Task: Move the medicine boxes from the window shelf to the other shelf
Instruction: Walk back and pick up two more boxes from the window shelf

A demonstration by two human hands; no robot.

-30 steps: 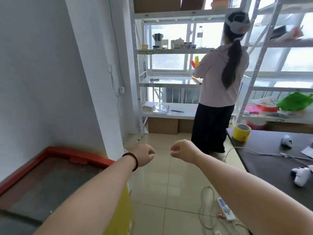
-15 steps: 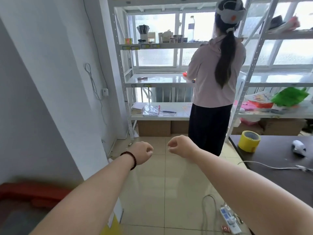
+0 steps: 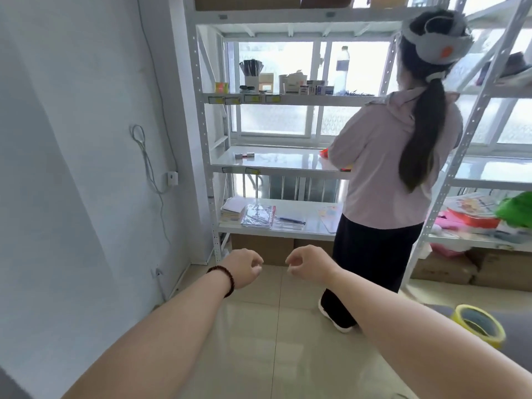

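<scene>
Several small medicine boxes [image 3: 312,88] stand in a row on the upper board of the white window shelf [image 3: 288,98]. A second white shelf [image 3: 472,122] stands to the right. My left hand [image 3: 244,267], with a dark bead bracelet at the wrist, and my right hand [image 3: 309,264] hover side by side over the floor, well below and in front of the shelf. Both have loosely curled fingers and hold nothing.
A person [image 3: 394,174] in a pink top stands at the window shelf, covering its right part. Booklets [image 3: 257,216] lie on the lower board, cardboard boxes [image 3: 262,249] beneath. A yellow tape roll [image 3: 479,323] sits on a dark table at the right. The wall runs along the left.
The view has moved forward and closer to the window shelf; the red bin at lower left has left the view. My fists have loosened, fingers now slightly apart.
</scene>
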